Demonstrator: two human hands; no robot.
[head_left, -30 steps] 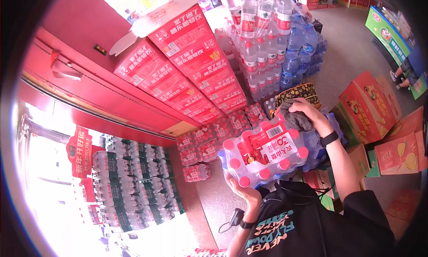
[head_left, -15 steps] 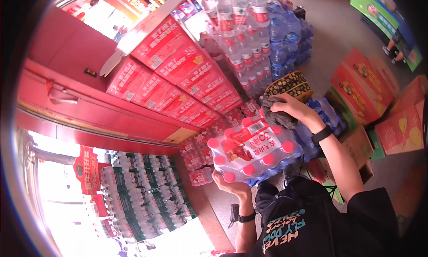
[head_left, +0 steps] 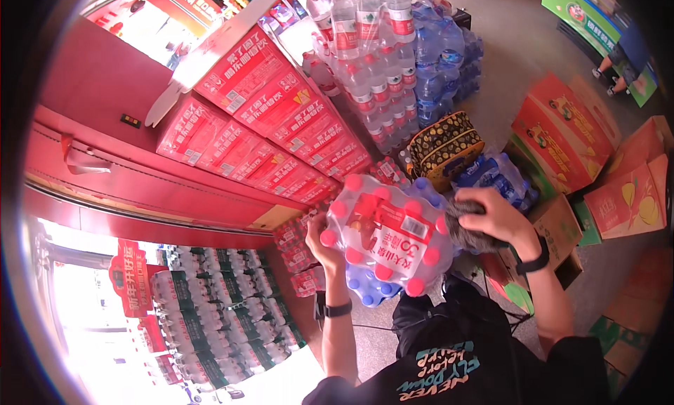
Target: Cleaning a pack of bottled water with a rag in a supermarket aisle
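Observation:
A shrink-wrapped pack of red-capped bottles (head_left: pixel 365 222) lies tilted in front of me, over a pack of blue-capped bottles (head_left: pixel 359 284). My left hand (head_left: pixel 321 242) grips the upper pack's left side, its fingers partly hidden behind the wrap. Crumpled dark grey cloth (head_left: pixel 463 226) is bunched in my right hand (head_left: pixel 500 215), close by the pack's right edge. Whether the cloth touches the wrap I cannot tell.
Red drink cartons (head_left: pixel 246 124) are stacked at the left. Large water bottles (head_left: pixel 379 75) stand at the back, beside a patterned yellow-and-black bag (head_left: pixel 449 147). Open cardboard boxes (head_left: pixel 569 135) crowd the right. Green-and-white bottle packs (head_left: pixel 225 307) are piled at the lower left.
The red-capped pack has turned clockwise, uncovering blue caps at its lower left. My left hand has moved up and left along its side; my right hand and the cloth have moved down and right.

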